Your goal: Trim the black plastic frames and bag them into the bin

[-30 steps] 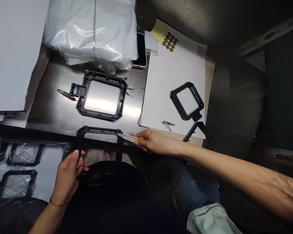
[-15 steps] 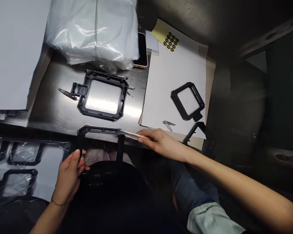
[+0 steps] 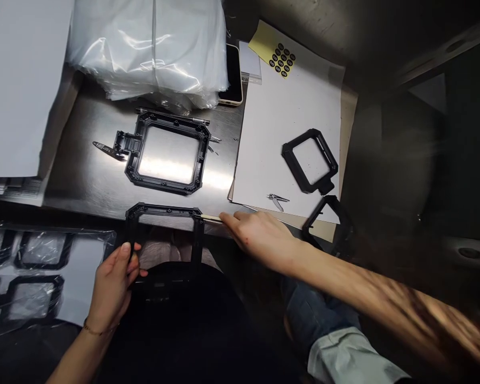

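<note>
My left hand (image 3: 112,285) pinches the left side of a black plastic frame (image 3: 168,210), held upright at the near edge of the table. Its lower part fades into my dark clothing. My right hand (image 3: 264,241) is closed on a thin, pale, narrow tool (image 3: 211,217), whose kind I cannot make out. The tool's tip meets the frame's upper right corner. Just beyond, a larger black frame (image 3: 130,165) with a side tab lies on the metal table, its ribbed inside facing up.
Stacked clear plastic bags (image 3: 152,48) and a phone (image 3: 232,74) are at the back. White paper (image 3: 260,144) carries a sticker sheet (image 3: 266,40), nail clippers (image 3: 278,200) and a smaller black frame (image 3: 295,165); another frame (image 3: 314,213) overhangs its edge. Bagged frames (image 3: 44,248) lie lower left.
My right hand has turned over, its back now more upward, and the tool shows less of its length. My left hand and the held frame stay nearly in place.
</note>
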The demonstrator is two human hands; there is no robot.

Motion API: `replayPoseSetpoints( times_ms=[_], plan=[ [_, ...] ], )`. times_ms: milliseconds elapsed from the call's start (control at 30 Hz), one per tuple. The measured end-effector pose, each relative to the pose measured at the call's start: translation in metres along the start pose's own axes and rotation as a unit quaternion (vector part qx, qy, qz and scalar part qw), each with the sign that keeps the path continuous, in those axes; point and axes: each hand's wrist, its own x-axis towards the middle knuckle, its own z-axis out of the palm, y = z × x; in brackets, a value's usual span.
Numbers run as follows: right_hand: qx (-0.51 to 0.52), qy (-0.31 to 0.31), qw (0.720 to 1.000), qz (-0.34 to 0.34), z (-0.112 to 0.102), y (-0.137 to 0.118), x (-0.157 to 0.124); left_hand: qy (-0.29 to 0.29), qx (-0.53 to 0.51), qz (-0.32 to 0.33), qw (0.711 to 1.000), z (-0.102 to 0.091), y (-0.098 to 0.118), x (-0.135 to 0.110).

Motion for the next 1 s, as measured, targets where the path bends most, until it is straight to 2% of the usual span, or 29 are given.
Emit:
replayPoseSetpoints(
  times_ms=[167,367,833,900,1000],
  plan=[
    [-0.007,-0.009,1.0,-0.002,0.0,0.002,0.001,0.011,-0.001,0.0,1.0,0.002,0.001,0.0],
    [-0.008,0.01,1.0,-0.016,0.003,0.004,0.002,0.026,0.015,-0.004,1.0,0.002,0.003,-0.001],
    [-0.055,-0.007,0.998,-0.029,-0.008,-0.002,-0.001,0.002,0.014,0.007,1.0,0.001,0.002,-0.001],
    [-0.022,-0.002,0.999,-0.022,-0.007,-0.003,-0.001,0.001,0.012,0.009,1.0,0.001,0.002,-0.001],
    [0.116,-0.012,0.993,0.002,-0.002,0.0,0.003,0.005,0.01,0.009,1.0,0.002,0.001,-0.001]
  ],
)
